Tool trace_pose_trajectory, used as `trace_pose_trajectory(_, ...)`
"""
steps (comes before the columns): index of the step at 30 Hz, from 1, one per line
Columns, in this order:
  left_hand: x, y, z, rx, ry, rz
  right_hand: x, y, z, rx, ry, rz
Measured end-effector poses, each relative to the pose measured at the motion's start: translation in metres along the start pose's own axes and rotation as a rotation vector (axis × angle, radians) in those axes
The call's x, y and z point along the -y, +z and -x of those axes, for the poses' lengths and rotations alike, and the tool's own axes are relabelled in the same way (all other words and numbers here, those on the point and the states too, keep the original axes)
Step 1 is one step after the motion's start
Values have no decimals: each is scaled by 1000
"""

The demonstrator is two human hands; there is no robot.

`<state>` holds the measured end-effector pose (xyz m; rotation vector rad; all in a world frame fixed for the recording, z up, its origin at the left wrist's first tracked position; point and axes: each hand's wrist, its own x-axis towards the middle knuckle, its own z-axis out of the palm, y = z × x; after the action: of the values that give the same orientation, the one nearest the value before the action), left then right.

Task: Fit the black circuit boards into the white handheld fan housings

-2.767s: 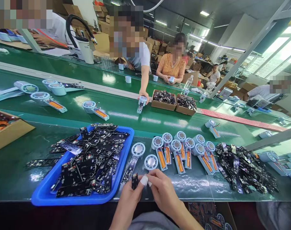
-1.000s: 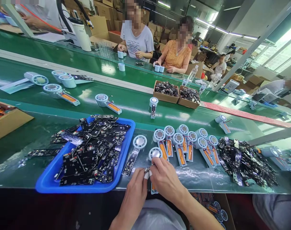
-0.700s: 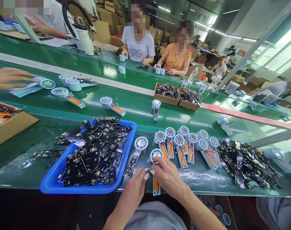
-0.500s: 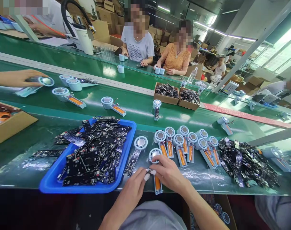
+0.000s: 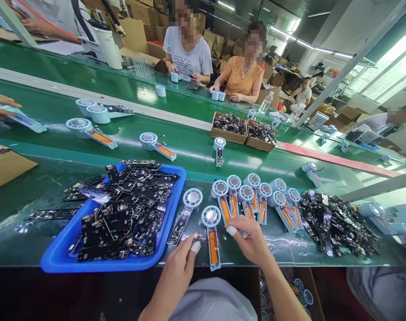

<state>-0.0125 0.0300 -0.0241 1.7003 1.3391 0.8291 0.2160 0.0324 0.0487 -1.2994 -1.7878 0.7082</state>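
In front of me lies a light-blue handheld fan body (image 5: 211, 217), its round head away from me and its handle open over an orange battery (image 5: 213, 249) with thin red wires. My left hand (image 5: 180, 263) is left of the handle, finger and thumb pinched on a thin wire end. To the right of the handle, my right hand (image 5: 249, 236) has its fingers drawn together; whatever they hold, if anything, is hidden. Both thumbs wear white covers. Left of this body lies another fan body (image 5: 192, 199) with a black circuit board (image 5: 181, 228) on its handle.
A blue tray (image 5: 179, 191) heaped with circuit boards stands to the left. Several fan bodies (image 5: 253, 180) and a pile of boards (image 5: 337, 227) are at the right. Beyond runs a green conveyor (image 5: 186, 147) with fan bodies and cardboard boxes (image 5: 228, 135). Co-workers (image 5: 187, 53) sit across.
My hands have parted, left hand moving left and right hand moving right, uncovering the fan's handle. At far left, a co-worker's hand has moved left with a fan body. The camera view has shifted slightly.
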Motion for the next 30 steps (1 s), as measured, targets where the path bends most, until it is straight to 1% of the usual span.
trace_pose_trajectory(2, -1, 0, 3, 2, -46, -7, 1, 3, 6, 23, -26, 55)
trace_pose_trajectory(4, -4, -1, 5, 6, -72, -9, 4, 7, 11, 98, -64, 150)
trace_pose_trajectory(7, -9, -4, 6, 2, -53, -10, 8, 13, 12, 232, -164, 306)
trace_pose_trajectory(9, -13, -7, 5, -6, -17, -17, 8, 18, 10, 259, -231, 320)
trace_pose_trajectory(11, -17, -9, 4, -10, 33, -16, 6, 24, 6, 233, -242, 216)
trace_pose_trajectory(13, -22, -11, 4, -16, 74, -2, 3, 31, 3, 164, -179, 57)
trace_pose_trajectory(15, -27, -13, 4, -20, 61, 26, 1, 37, 1, 96, -98, -52)
trace_pose_trajectory(16, -30, -13, 4, -19, 36, 45, 1, 40, 0, 75, -74, -65)
trace_pose_trajectory(18, -33, -13, 5, -18, -22, 84, 1, 45, 0, 49, -72, -27)
trace_pose_trajectory(20, -36, -13, 4, -15, -55, 125, 2, 48, 0, 24, -119, 40)
trace_pose_trajectory(24, -42, -14, -2, 1, -38, 188, 4, 50, 0, 5, -240, 169)
trace_pose_trajectory(27, -42, -12, -5, -14, -16, 200, 3, 52, 1, 14, -297, 229)
trace_pose_trajectory(30, -36, -8, -3, -2, -67, 222, 2, 54, 2, 9, -315, 275)
